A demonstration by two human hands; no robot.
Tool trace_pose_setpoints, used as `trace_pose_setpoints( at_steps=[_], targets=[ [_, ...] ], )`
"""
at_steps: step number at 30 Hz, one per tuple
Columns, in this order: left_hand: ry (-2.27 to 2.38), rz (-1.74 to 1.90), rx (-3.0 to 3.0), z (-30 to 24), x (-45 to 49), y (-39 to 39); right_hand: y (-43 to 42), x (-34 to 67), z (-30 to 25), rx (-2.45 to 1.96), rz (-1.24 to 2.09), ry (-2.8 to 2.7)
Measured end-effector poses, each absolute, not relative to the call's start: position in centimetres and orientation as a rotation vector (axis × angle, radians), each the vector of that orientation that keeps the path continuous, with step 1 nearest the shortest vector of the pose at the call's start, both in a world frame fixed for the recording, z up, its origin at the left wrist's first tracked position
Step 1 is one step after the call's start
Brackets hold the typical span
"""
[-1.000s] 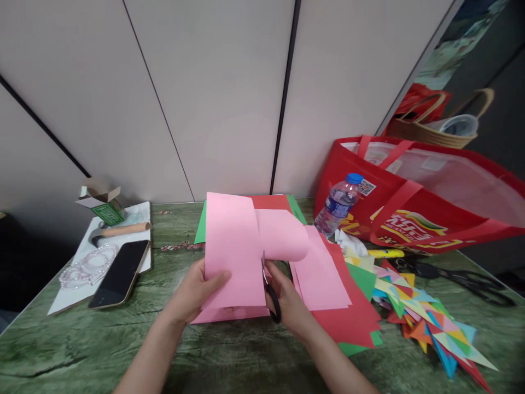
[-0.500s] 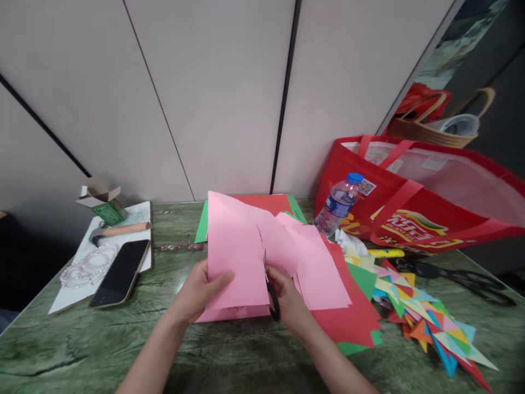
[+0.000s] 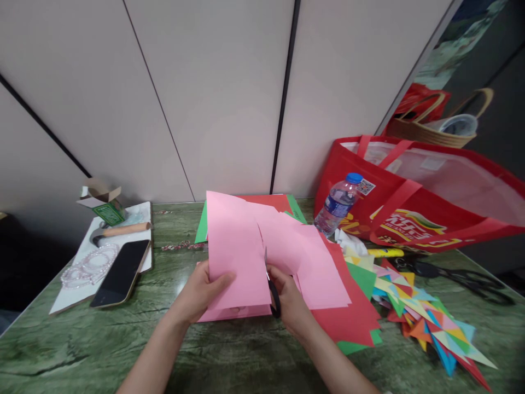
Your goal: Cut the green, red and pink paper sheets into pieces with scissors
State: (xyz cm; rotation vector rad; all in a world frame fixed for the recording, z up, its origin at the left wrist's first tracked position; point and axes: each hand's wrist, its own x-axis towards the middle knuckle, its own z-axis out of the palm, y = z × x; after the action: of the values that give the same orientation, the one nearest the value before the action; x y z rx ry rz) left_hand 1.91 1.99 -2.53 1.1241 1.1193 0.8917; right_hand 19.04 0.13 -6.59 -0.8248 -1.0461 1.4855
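Note:
My left hand (image 3: pixel 209 293) pinches the lower left side of a pink sheet of paper (image 3: pixel 235 246), thumb on top and fingers behind. My right hand (image 3: pixel 289 301) grips a pair of scissors (image 3: pixel 274 298) with black handles. Their blades stand in a cut that runs up through the sheet, and the strip right of the cut curls away. More pink sheets (image 3: pixel 324 268) lie under and to the right, over red paper (image 3: pixel 348 323) with green paper (image 3: pixel 356 347) below. Part of the scissors is hidden by my right hand.
At left a phone (image 3: pixel 121 273), bead strings (image 3: pixel 90 265), a wooden-handled tool (image 3: pixel 123 230) and a small green box (image 3: pixel 107 208) rest on a white board. To the right stand a water bottle (image 3: pixel 338 205) and red bag (image 3: pixel 443 202), near folded paper pieces (image 3: pixel 430 317) and black scissors (image 3: pixel 463 273).
The strip right of the cut has bent further to the right and down, over the pink sheets. Both hands keep nearly the same place and the same hold.

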Motion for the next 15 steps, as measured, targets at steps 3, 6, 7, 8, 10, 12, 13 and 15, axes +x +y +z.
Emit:
trace_pose_setpoints(
  at_steps=[3,6,7,8,10,12,13,15],
  targets=[
    [1.101,0.890,1.116,-2.41,2.03,1.91,0.15,19.00,-6.66,-0.824,1.488,-1.038],
    [1.094,0.883,1.094,-2.43,2.12,1.86,0.17,18.97,-6.67,-0.846,1.496,-1.027],
    [1.094,0.883,1.091,-2.46,2.13,1.86,0.16,18.96,-6.66,-0.852,1.496,-1.023],
    [1.093,0.884,1.089,-2.50,2.13,1.87,0.16,18.96,-6.63,-0.855,1.494,-1.021],
    [1.084,0.881,1.086,-2.54,2.12,1.88,0.15,18.95,-6.57,-0.861,1.487,-1.023],
    [1.073,0.873,1.077,-2.53,2.12,1.88,0.14,18.93,-6.47,-0.864,1.489,-1.017],
    [1.070,0.872,1.072,-2.51,2.13,1.87,0.14,18.91,-6.42,-0.863,1.495,-1.013],
    [1.061,0.873,1.067,-2.47,2.17,1.83,0.16,18.86,-6.30,-0.863,1.501,-1.002]
  ],
)
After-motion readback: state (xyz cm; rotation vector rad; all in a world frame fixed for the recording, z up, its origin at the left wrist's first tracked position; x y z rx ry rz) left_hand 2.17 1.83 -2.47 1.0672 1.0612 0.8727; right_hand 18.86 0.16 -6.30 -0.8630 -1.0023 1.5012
